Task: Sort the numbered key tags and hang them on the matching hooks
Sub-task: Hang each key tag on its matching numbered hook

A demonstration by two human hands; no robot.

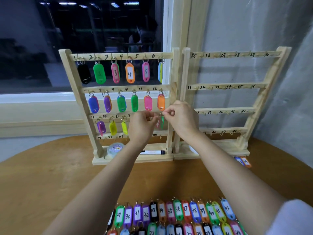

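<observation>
Two wooden hook racks stand on the table. The left rack (175,78) carries coloured key tags on its top two rows and on hooks 13 to 15. The right rack (264,85), numbered from 25 up, has bare hooks. Both my hands are raised at the right end of the left rack's third row. My left hand (144,123) and my right hand (182,116) pinch the metal rings of a pink tag (157,123) and a green tag (162,122) that hang between them. Numbered tags (177,210) lie in rows at the table's near edge.
A small round tub (115,149) and a marker pen (152,152) rest on the left rack's base. A blue tag (239,161) and an orange tag (246,161) lie by the right rack's base. A dark window is behind, a grey wall at right.
</observation>
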